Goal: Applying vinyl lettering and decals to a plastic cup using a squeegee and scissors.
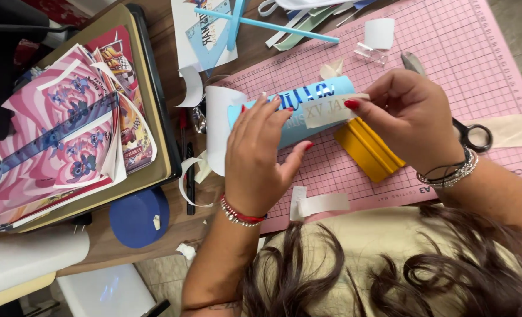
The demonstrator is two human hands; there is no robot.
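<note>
- dark hair [402,276] fills the near edge
- left hand [261,158] wraps the light blue tube [325,94] over the pink cutting mat [460,53]
- right hand [411,117] pinches a sticker strip [331,110] against the tube, yellow squeegee [369,149] just underneath

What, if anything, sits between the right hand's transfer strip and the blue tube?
Nothing visible. The right hand pinches the translucent transfer strip and lays it straight on the light blue tube, which the left hand grips. The yellow squeegee lies beneath on the pink cutting mat, out of the way.
</note>
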